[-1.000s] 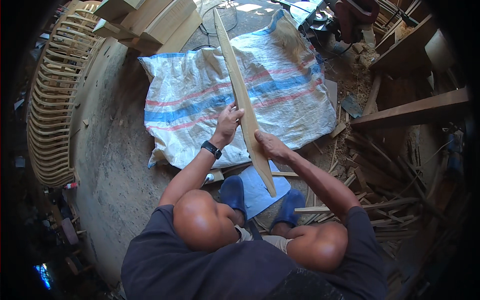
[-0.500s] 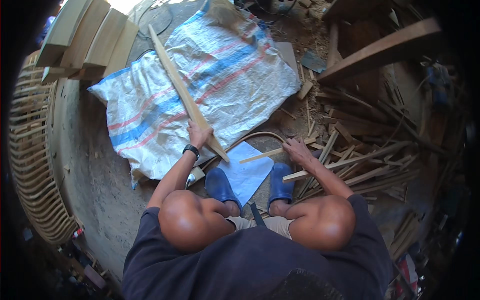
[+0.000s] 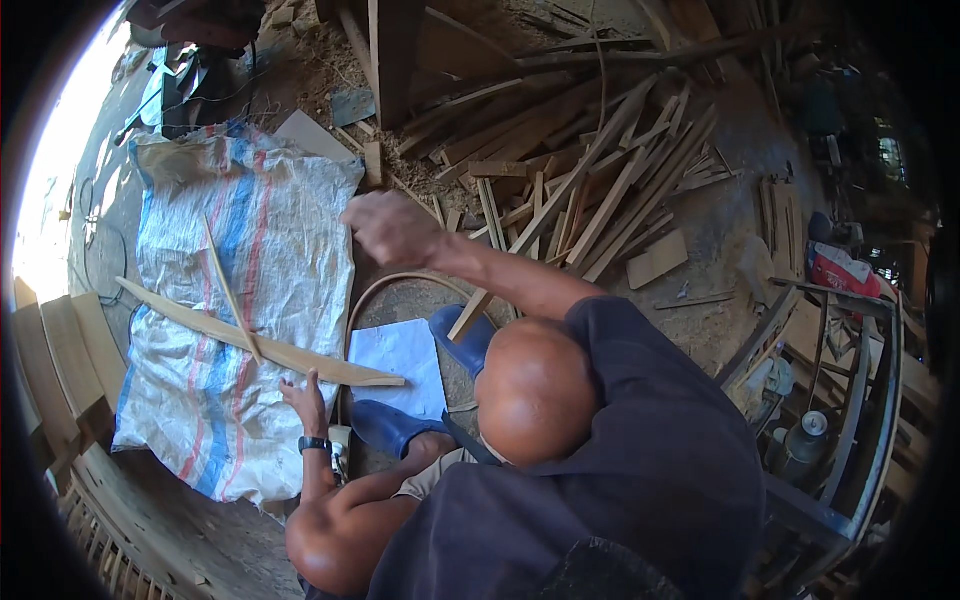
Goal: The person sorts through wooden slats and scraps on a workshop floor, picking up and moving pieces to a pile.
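Concrete floor [image 3: 235, 540], dusty; on it, at the person's left, a creased white woven sack [image 3: 300, 220] with blue and red stripes. Beyond the right arm, a loose pile of offcuts [image 3: 555, 207], sticks lying at all angles, 1 jutting back over a blue shoe. Next in size, the curved wooden piece [image 3: 300, 360]: long, slim, tapering at both ends, lying mostly on the sack, near end out past its edge and above a white paper sheet [image 3: 400, 355]. Lighter again, a thin wood strip [image 3: 229, 285], also on the sack, lower end crossing over the curved piece. Handling, my judgement: with 1 end overhanging, the curved piece is best steadied near its middle, palm low and thumb along the edge, so it can't rock or swing; the strip probably slides easily, so any shift of the larger wood should be slow and level. The right arm does well to keep clear of the jutting stick. Left grip [image 3: 305, 402]: fingers spread, nothing pinched, just on the body side of the curved piece, thumb at its lower edge; can't tell whether it touches. Right grip [image 3: 390, 228]: blurred, over the sack's right edge, well apart from the curved piece; finger state can't be told. Smallest, a dark wristwatch [image 3: 314, 443] on the left wrist.
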The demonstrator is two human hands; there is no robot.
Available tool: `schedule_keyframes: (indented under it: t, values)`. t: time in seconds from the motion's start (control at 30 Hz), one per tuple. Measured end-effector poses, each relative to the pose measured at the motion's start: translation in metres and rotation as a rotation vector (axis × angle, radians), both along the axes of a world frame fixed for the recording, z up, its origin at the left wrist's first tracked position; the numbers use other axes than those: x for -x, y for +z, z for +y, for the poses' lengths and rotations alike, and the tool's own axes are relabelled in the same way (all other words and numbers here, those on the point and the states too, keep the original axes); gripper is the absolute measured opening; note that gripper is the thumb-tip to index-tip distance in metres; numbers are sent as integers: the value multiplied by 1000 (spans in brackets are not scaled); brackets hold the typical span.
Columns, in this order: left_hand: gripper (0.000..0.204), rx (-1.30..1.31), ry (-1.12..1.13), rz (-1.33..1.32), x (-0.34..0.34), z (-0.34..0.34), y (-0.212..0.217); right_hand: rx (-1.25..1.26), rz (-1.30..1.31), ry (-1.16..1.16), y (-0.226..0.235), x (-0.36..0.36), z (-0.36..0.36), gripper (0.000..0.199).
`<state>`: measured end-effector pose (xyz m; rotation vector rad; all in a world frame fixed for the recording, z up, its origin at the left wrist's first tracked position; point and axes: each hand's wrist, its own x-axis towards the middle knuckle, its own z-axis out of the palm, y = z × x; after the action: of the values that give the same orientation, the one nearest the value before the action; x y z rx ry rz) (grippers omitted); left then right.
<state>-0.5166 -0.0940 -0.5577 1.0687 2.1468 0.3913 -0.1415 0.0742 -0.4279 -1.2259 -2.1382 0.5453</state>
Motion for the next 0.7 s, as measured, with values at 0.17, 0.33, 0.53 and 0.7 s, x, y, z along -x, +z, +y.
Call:
schedule_keyframes:
  t: [0.17, 0.33, 0.53, 0.7]
  values:
    - [77, -79, 53, 66, 7, 6, 22, -100, -434, -1288, -33, -185, -51, 79]
    - [71, -162, -110, -28, -24, 19, 21, 485, 48, -1735, -91, -263, -98, 78]
    - [67, -229, -122, -18, -5, 24, 42, 365, 339, -1792, -85, -233, -101, 51]
    - [66, -163, -74, -37, -1, 10, 35, 525, 126, -1826, -78, -308, -142, 78]
